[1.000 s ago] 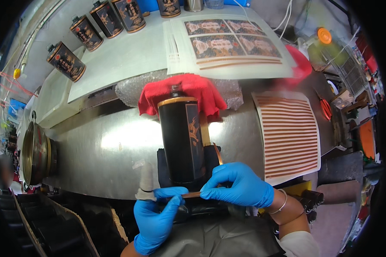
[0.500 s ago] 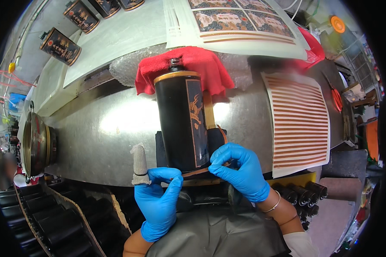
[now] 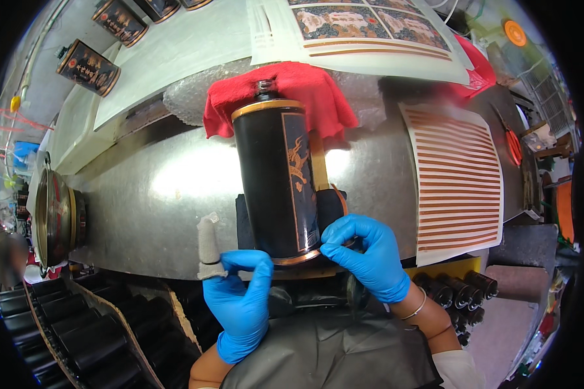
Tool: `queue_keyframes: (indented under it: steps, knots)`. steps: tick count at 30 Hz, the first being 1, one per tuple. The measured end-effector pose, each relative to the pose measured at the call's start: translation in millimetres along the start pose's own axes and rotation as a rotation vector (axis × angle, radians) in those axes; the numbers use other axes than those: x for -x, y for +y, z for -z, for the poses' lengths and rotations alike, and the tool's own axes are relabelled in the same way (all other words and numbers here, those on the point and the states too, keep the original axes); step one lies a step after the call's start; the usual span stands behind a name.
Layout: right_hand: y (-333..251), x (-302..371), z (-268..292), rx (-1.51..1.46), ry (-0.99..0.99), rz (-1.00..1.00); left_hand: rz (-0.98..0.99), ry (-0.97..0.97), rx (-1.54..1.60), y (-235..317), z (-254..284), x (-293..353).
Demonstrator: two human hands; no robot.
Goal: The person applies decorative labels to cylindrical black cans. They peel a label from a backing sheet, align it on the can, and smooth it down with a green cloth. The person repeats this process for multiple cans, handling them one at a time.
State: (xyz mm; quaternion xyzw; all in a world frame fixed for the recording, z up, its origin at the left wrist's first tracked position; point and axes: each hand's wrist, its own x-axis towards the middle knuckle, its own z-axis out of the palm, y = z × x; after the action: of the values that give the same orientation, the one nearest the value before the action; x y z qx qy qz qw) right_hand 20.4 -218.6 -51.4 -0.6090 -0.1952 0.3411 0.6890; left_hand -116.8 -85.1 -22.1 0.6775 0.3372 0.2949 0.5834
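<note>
A black bottle point(image 3: 266, 181) with a gold shoulder band lies on its side, its base toward me. A decal with a golden figure point(image 3: 297, 162) runs along its right side. Around the base edge lies a thin copper-brown strip point(image 3: 298, 259); its loose end curls up above my right hand. My right hand point(image 3: 366, 256), in a blue glove, is closed in a pinch on the strip at the base's right edge. My left hand point(image 3: 240, 298), also gloved, has thumb and a bent finger together beside the base's left edge; a grey fabric sleeve point(image 3: 209, 246) covers its upright forefinger. What those fingertips hold is hidden.
A red cloth point(image 3: 331, 104) lies under the bottle neck. A sheet of brown strips point(image 3: 457, 181) is on the right, near red-handled scissors point(image 3: 514, 146). Decal sheets point(image 3: 344, 26) and decorated bottles point(image 3: 89, 68) are at the back. Black bottles point(image 3: 91, 330) fill racks below left.
The strip, earlier stretched between both hands below the base, now lies against the base edge. My left fingertips have moved slightly up and left; my right hand still pinches the strip.
</note>
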Motion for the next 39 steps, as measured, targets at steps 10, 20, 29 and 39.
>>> queue_keyframes:
  steps: [10,20,29,39]
  knots:
    - [2,-2,1,0.045,0.008,-0.008,-0.005,-0.206,-0.022,-17,-14,1]
    - [4,-2,0,0.084,0.022,0.01,0.093,-0.129,0.297,-37,-7,0]
    - [7,-1,-2,0.101,0.015,0.054,0.101,-0.009,0.243,-52,-17,18]
    - [7,-3,-2,0.064,0.019,0.079,-0.463,-0.121,-0.688,-41,-1,11]
